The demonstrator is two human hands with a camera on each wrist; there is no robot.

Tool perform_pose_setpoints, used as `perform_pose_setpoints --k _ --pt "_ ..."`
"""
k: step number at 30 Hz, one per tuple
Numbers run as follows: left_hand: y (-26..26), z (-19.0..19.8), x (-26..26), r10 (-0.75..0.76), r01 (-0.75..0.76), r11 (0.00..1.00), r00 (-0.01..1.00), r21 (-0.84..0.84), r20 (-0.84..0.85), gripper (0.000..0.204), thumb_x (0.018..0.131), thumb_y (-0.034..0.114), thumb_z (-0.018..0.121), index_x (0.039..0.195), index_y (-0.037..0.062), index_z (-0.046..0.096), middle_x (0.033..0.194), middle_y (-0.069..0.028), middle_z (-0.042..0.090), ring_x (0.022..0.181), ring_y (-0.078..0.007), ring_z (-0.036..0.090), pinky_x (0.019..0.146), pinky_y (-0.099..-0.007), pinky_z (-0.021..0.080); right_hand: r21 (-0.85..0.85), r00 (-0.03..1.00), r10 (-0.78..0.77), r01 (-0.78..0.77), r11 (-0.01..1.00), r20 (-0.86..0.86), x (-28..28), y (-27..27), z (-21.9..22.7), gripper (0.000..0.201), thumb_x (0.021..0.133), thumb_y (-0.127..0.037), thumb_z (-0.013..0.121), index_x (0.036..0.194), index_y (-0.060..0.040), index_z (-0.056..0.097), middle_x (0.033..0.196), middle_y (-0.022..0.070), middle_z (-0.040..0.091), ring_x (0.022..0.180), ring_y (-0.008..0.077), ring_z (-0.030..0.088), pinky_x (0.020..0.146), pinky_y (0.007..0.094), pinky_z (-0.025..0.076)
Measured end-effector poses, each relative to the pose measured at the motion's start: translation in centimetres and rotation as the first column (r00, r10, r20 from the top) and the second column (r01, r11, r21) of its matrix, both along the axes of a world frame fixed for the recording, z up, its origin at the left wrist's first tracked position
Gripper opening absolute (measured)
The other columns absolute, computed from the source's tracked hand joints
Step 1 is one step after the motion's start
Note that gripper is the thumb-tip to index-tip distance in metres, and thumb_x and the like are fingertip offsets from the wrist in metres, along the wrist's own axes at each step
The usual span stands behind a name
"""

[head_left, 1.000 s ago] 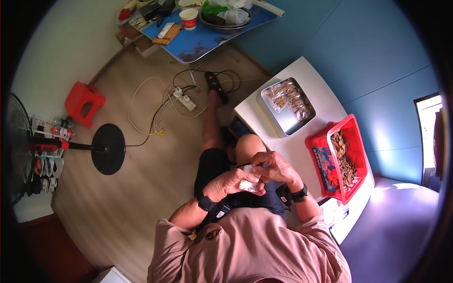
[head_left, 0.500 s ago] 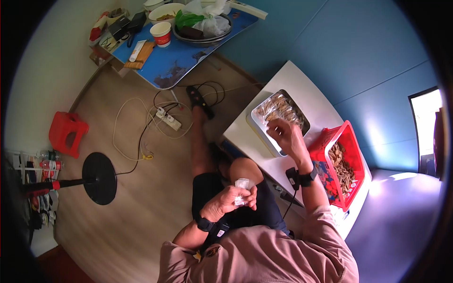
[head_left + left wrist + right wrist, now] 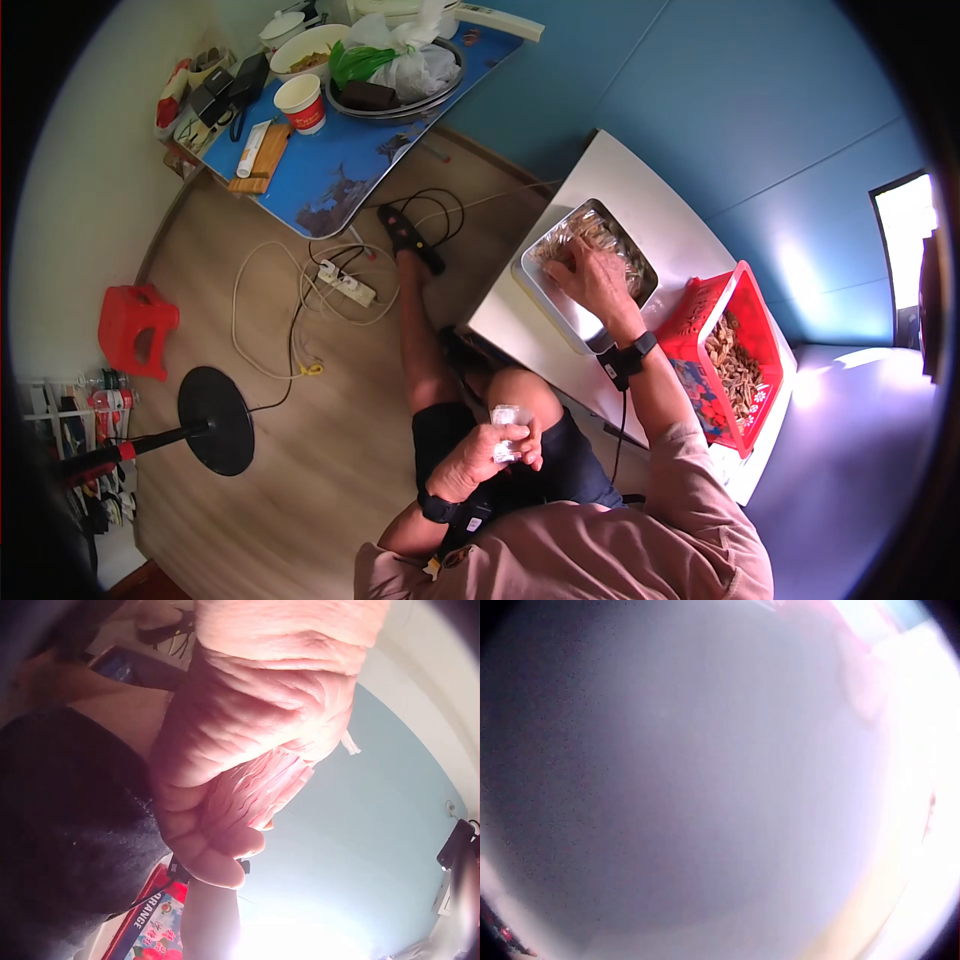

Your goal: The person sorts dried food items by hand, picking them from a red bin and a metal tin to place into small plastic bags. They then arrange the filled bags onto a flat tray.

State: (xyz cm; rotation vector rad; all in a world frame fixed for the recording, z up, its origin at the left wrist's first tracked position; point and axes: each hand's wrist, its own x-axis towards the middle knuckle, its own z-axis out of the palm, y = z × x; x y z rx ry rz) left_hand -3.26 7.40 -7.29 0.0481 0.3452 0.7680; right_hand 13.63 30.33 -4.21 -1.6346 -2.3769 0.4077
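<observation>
Over the lap, my left hand point(image 3: 478, 460) holds a small stack of clear plastic bags point(image 3: 508, 415), with the thumb across it. In the left wrist view its fingers curl around wrinkled clear layers. My right hand point(image 3: 596, 283) reaches into a metal tin point(image 3: 578, 318) on the white cabinet. Its fingers point down among clear packets point(image 3: 597, 230) of brown, stick-like dried pieces. The fingertips are partly hidden, and I cannot tell whether they pinch a packet. A pale, blurred surface fills most of the right wrist view.
Beside the tin stands a red basket point(image 3: 690, 315) of loose dried brown pieces point(image 3: 735, 370). The white cabinet point(image 3: 560, 215) adjoins a blue wall. A cluttered blue table point(image 3: 340, 165), a power strip point(image 3: 346, 283), loose cables, a red stool point(image 3: 137, 330) and a fan base point(image 3: 217, 420) are farther off.
My right hand has left the bags at the lap, swung over to the tin and lowered onto the packets. My left hand keeps the bags over the lap. The head view has shifted.
</observation>
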Motion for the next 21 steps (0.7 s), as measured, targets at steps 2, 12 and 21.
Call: perform_pose_setpoints --k 2,12,21 --pt "0.0 0.0 0.2 0.004 -0.004 1.0 1.0 0.003 0.017 0.024 0.082 0.025 0.062 0.076 0.0033 0.053 0.065 -0.0042 0.048 0.066 -0.0182 0.056 0.071 -0.0378 0.049 -0.014 1.0 0.001 -0.001 1.0 0.014 0.4 0.1 -0.2 0.035 0.081 -0.035 0.067 0.094 -0.0036 0.058 0.087 0.0185 0.063 0.077 0.0388 0.063 0.066 0.0489 0.048" --pt "0.0 -0.5 0.2 -0.03 0.029 1.0 0.999 0.007 0.031 0.026 0.084 0.026 0.061 0.076 0.003 0.053 0.065 -0.0042 0.047 0.065 -0.0194 0.055 0.07 -0.0389 0.048 0.152 0.999 0.039 -0.034 0.988 -0.026 -0.3 0.1 -0.4 0.045 0.081 -0.034 0.068 0.112 -0.0035 0.057 0.103 0.0214 0.058 0.08 0.0407 0.063 0.068 0.0485 0.051" --pt "-0.1 -0.9 0.1 -0.023 0.023 1.0 0.997 0.01 0.068 0.026 0.083 0.027 0.062 0.077 0.0029 0.053 0.065 -0.0042 0.047 0.067 -0.02 0.056 0.072 -0.0394 0.048 0.089 0.979 -0.022 0.04 0.995 -0.203 0.9 0.0 -0.5 0.022 0.075 -0.017 0.065 0.094 -0.0083 0.068 0.089 0.0132 0.065 0.074 0.0321 0.065 0.065 0.0426 0.052"
